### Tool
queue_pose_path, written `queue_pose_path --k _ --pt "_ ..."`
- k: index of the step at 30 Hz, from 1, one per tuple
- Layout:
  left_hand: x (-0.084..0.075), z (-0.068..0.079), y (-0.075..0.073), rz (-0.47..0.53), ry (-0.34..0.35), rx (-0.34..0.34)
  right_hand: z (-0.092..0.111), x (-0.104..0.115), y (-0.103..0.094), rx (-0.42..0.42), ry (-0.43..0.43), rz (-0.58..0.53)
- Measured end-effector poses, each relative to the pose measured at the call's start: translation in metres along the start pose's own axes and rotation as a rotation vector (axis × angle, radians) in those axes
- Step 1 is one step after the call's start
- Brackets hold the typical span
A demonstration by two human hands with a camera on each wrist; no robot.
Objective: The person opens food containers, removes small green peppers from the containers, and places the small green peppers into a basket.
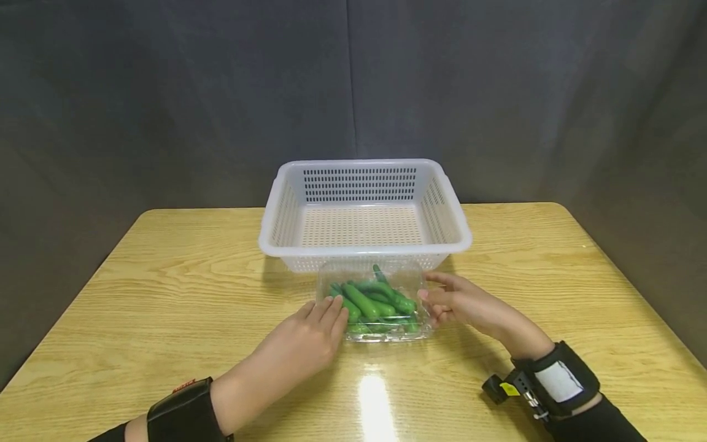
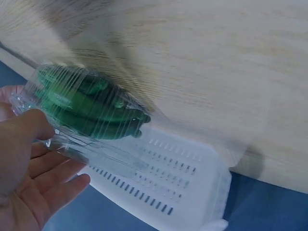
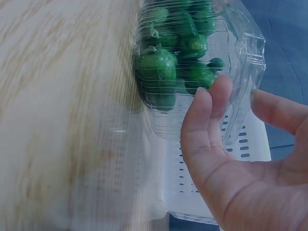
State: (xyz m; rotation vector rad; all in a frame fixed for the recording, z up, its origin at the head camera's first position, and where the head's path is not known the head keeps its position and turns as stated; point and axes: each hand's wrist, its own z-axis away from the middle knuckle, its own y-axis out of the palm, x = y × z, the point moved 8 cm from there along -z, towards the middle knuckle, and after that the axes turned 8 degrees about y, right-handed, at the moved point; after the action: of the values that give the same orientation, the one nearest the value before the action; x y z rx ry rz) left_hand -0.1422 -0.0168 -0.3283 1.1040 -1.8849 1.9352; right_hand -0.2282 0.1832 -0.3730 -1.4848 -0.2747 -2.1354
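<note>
Several long green chili peppers (image 1: pixel 364 301) lie inside a clear plastic clamshell box (image 1: pixel 326 276) on the table, close against the near side of a white basket. At the box's left side, my left hand (image 1: pixel 309 334) holds the edge, with its thumb by the rim in the left wrist view (image 2: pixel 29 130) and the other fingers spread. On the opposite side my right hand (image 1: pixel 469 304) grips the box's right edge. The right wrist view shows that thumb at the clear rim (image 3: pixel 252 60) and two fingertips against the side wall. Pepper stems show through the ribbed plastic.
The white perforated basket (image 1: pixel 364 250) stands behind the box, with bare floor and walls visible inside it. A light wooden table (image 1: pixel 166 307) extends to both sides. A dark grey curtain (image 1: pixel 221 92) hangs behind its far edge.
</note>
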Motion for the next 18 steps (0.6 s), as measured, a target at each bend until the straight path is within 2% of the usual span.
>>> queue_pose_path --k 8,13,18 --pt "0.009 0.006 -0.003 0.088 -0.041 -0.118 -0.001 0.0 -0.001 -0.003 0.001 -0.023" --pt "0.012 0.009 0.001 0.127 -0.047 -0.141 -0.001 -0.001 0.0 0.003 0.012 -0.027" --pt "0.016 0.01 0.001 0.182 -0.091 -0.158 -0.002 -0.001 0.001 -0.002 0.023 -0.031"
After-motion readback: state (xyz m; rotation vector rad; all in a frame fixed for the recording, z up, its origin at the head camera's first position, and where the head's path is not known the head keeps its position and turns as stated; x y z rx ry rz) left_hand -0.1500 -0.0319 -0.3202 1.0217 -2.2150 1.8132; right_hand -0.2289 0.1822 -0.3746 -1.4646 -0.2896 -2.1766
